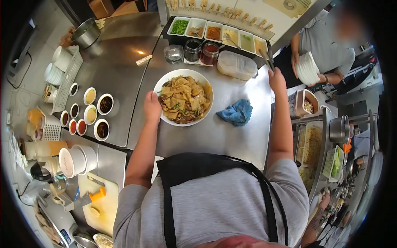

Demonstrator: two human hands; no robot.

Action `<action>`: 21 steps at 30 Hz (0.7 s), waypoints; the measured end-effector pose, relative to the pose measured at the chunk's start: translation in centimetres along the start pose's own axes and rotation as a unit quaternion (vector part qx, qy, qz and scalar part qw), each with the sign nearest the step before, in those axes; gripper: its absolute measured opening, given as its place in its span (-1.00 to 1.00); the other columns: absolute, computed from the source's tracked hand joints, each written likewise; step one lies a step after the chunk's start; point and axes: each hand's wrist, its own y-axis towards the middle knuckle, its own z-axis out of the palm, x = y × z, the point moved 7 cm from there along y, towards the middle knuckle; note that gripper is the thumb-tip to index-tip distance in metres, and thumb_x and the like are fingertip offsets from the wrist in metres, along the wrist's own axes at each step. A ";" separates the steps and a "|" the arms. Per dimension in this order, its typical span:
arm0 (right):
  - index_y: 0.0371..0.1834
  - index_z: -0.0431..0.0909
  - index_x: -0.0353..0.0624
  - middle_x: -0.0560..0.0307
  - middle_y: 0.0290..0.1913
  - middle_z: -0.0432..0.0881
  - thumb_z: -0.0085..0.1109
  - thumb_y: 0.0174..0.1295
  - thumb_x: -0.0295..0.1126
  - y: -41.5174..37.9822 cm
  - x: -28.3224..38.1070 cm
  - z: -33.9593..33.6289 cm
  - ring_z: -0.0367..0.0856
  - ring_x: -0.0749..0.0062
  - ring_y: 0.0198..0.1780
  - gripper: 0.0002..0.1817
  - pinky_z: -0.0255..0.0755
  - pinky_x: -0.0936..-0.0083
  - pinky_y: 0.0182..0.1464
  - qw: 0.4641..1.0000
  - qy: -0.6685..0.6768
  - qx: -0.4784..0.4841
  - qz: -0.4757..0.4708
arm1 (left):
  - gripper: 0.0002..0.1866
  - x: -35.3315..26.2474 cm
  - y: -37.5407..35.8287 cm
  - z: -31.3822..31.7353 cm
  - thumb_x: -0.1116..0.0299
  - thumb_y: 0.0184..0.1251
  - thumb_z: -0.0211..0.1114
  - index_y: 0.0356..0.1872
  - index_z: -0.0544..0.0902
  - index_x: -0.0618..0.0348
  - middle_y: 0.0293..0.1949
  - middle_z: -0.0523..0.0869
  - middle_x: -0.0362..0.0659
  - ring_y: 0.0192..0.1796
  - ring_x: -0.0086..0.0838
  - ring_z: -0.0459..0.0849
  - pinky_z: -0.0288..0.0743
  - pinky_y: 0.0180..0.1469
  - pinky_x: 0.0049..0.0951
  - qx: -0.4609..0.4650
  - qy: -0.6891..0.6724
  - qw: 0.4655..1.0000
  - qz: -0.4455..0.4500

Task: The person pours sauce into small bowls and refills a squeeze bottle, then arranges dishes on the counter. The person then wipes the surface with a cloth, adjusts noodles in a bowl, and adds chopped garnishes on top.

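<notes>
A round white bowl (198, 74) holds wide flat noodles (184, 97) with bits of meat and green herbs. My left hand (153, 106) grips its left rim, thumb on the edge. Off to the right, my right hand (277, 80) is closed around metal tongs (267, 60), whose tips point toward the row of topping tubs. Chopped green onion (179, 27) fills the tub at the far left of that row. A crumpled blue cloth (235, 112) lies on the steel counter between the bowl and my right arm.
Dark jars (209, 53) and a lidded plastic container (237, 65) stand behind the bowl. Several small sauce cups (105, 104) sit to the left. A knife with an orange handle (97, 194) rests on a cutting board (103, 213). At right, another person holds stacked white bowls (308, 69).
</notes>
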 end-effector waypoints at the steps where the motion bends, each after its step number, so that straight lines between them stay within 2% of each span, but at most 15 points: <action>1: -0.07 0.39 -0.24 -0.23 -0.20 0.51 -0.13 0.14 -0.21 -1.8 0.8 -0.3 0.48 -0.01 -0.13 -0.61 0.33 0.25 -0.10 0.996 0.065 -0.022 -0.064 | -0.70 0.3 -0.4 0.0 0.31 0.23 -0.12 -0.16 0.41 0.34 -0.24 0.53 0.00 -0.17 -0.33 0.49 0.31 -0.10 -0.42 -0.018 -0.010 1.000 -0.005; 3: -0.22 0.47 -0.31 -0.21 -0.29 0.54 -0.09 0.13 -0.19 -6.7 4.3 -0.2 0.51 0.04 -0.18 -0.63 0.34 0.34 -0.15 0.978 0.172 0.105 -0.047 | -0.71 1.0 -1.2 0.2 0.31 0.24 -0.14 -0.14 0.37 0.32 -0.22 0.51 -0.02 -0.16 -0.35 0.46 0.29 -0.09 -0.43 -0.030 -0.031 0.999 -0.017; 5: -0.25 0.50 -0.27 -0.17 -0.32 0.55 -0.05 0.10 -0.19 -11.4 7.7 0.1 0.52 0.07 -0.21 -0.65 0.35 0.40 -0.20 0.958 0.225 0.175 -0.015 | -0.71 1.8 -2.0 0.6 0.31 0.26 -0.16 -0.10 0.32 0.28 -0.20 0.47 -0.07 -0.13 -0.41 0.42 0.26 -0.06 -0.47 -0.018 -0.055 0.998 -0.032; 7: -0.24 0.51 -0.19 -0.09 -0.32 0.56 -0.05 0.08 -0.19 -13.9 9.7 1.1 0.52 0.08 -0.23 -0.67 0.35 0.38 -0.21 0.957 0.188 0.222 -0.013 | -0.72 1.9 -3.0 1.1 0.32 0.25 -0.15 -0.09 0.25 0.29 -0.19 0.44 -0.05 -0.13 -0.41 0.41 0.25 -0.05 -0.46 0.007 -0.075 0.996 -0.043; 9: -0.25 0.52 -0.14 -0.05 -0.31 0.56 -0.07 0.07 -0.18 -14.7 11.5 1.1 0.51 0.09 -0.22 -0.68 0.36 0.36 -0.19 0.964 0.146 0.221 -0.013 | -0.71 1.7 -4.1 1.1 0.34 0.25 -0.14 -0.08 0.21 0.31 -0.18 0.42 -0.02 -0.13 -0.41 0.41 0.25 -0.04 -0.46 0.023 -0.069 0.997 -0.030; 10: -0.25 0.53 -0.12 -0.04 -0.31 0.57 -0.08 0.07 -0.18 -14.9 12.5 1.0 0.51 0.09 -0.22 -0.69 0.36 0.35 -0.19 0.967 0.126 0.220 -0.012 | -0.67 2.2 -4.4 1.4 0.35 0.22 -0.11 -0.08 0.20 0.39 -0.19 0.41 0.07 -0.14 -0.31 0.42 0.24 -0.03 -0.40 0.031 -0.091 0.995 -0.015; 13: -0.28 0.54 -0.11 -0.01 -0.29 0.57 -0.13 0.08 -0.18 -14.3 15.3 1.1 0.51 0.10 -0.21 -0.68 0.37 0.33 -0.15 0.971 0.015 0.238 0.004 | -0.67 2.1 -5.4 1.5 0.38 0.21 -0.08 -0.09 0.20 0.42 -0.19 0.41 0.08 -0.13 -0.30 0.42 0.24 -0.01 -0.39 0.047 -0.106 0.991 0.060; 17: -0.31 0.56 -0.15 -0.04 -0.24 0.56 -0.15 0.08 -0.22 -12.4 18.0 3.3 0.53 0.13 -0.20 -0.68 0.40 0.32 -0.17 0.964 -0.118 0.234 -0.037 | -0.64 2.4 -5.0 1.5 0.38 0.19 -0.04 -0.10 0.18 0.45 -0.17 0.41 0.09 -0.13 -0.28 0.43 0.25 -0.02 -0.38 0.082 -0.107 0.989 0.055; 21: -0.31 0.57 -0.15 -0.03 -0.23 0.57 -0.12 0.02 -0.36 -11.1 21.5 5.3 0.54 0.19 -0.16 -0.73 0.43 0.35 -0.18 0.955 -0.164 0.229 -0.093 | -0.65 1.8 -5.3 1.4 0.36 0.23 -0.07 -0.06 0.13 0.39 -0.09 0.35 0.05 -0.05 -0.37 0.36 0.19 0.05 -0.43 0.115 -0.071 0.989 0.062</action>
